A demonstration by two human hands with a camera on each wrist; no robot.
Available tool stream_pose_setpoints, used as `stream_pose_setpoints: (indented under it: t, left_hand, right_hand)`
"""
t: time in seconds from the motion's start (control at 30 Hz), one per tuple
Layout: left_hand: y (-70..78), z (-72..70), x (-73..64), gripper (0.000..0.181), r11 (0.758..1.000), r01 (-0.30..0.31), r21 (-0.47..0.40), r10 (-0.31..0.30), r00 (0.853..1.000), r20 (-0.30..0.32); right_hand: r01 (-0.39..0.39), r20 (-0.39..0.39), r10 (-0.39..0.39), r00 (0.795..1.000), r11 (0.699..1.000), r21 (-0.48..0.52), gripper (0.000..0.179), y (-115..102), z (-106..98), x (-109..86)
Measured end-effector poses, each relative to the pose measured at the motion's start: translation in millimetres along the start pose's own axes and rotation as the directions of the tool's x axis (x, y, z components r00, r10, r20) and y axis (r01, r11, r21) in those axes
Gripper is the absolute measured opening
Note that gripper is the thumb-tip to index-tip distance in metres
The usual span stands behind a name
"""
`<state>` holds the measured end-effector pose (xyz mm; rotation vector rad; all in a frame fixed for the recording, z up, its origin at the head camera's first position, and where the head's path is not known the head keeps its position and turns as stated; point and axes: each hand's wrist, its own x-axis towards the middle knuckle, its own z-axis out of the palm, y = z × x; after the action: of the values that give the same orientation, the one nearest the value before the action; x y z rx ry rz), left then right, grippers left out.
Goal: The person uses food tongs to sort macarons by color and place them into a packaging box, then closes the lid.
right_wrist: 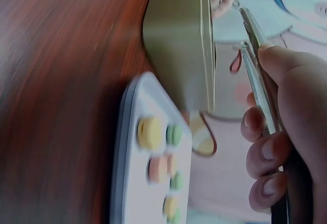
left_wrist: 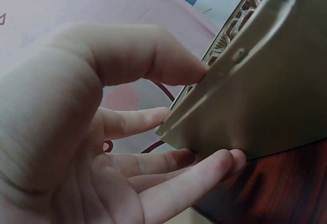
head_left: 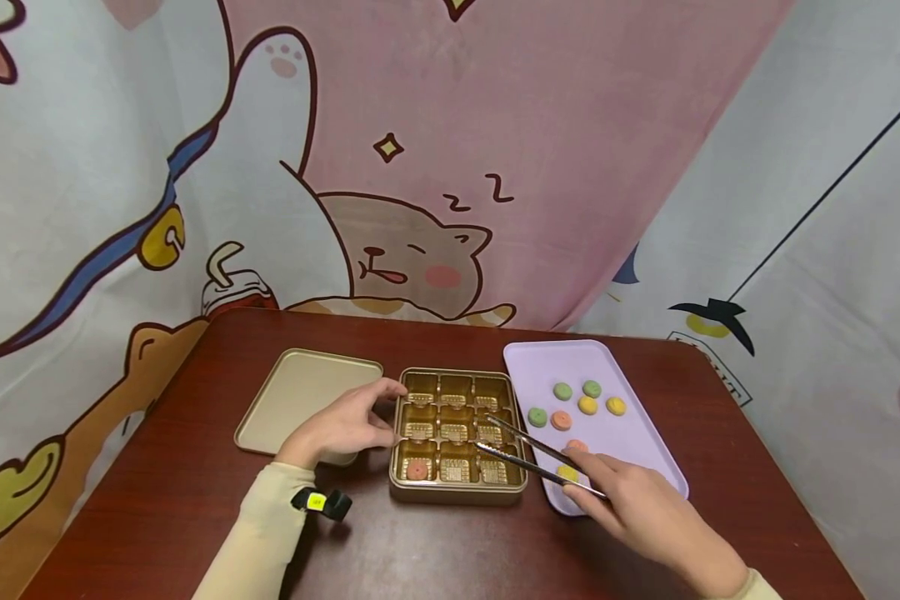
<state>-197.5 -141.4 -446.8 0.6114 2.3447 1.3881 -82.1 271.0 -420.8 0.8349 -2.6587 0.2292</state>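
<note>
Spread left hand point(head_left: 345, 425), curled right hand point(head_left: 641, 504)

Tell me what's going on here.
A person's left hand touches the side of a gold square tin divided into nine compartments. The right hand holds silver metal tongs over it, tips apart with nothing between them. One round pink sweet sits in the near-left compartment; round green, yellow and pink sweets lie on a lilac rectangular tray to the right.
</note>
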Motion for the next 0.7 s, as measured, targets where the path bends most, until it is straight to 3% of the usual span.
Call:
stream_pose_setpoints:
  t: [0.2,0.4,0.7]
  left_hand:
    - [-0.1,0.2,-0.1,0.068,1.0,-0.003,0.002,0.003,1.0,-0.002]
    - [-0.5,-1.2,-0.6,0.067,1.0,-0.009,0.005,0.009,1.0,-0.001]
    - [-0.5,-1.6,-0.6,0.067,1.0,-0.023,0.005,0.023,1.0,0.001]
  right_hand:
    - [-0.18,0.063,0.18,0.982,0.984,-0.013,0.044,20.5,-8.9,-22.2]
    - [-0.223,0.061,0.225,0.972,0.974,-0.032,0.04,43.0,-7.9,-42.7]
    - [-0.393,0.228,0.389,0.893,0.919,-0.031,0.05,60.9,-6.1,-64.7]
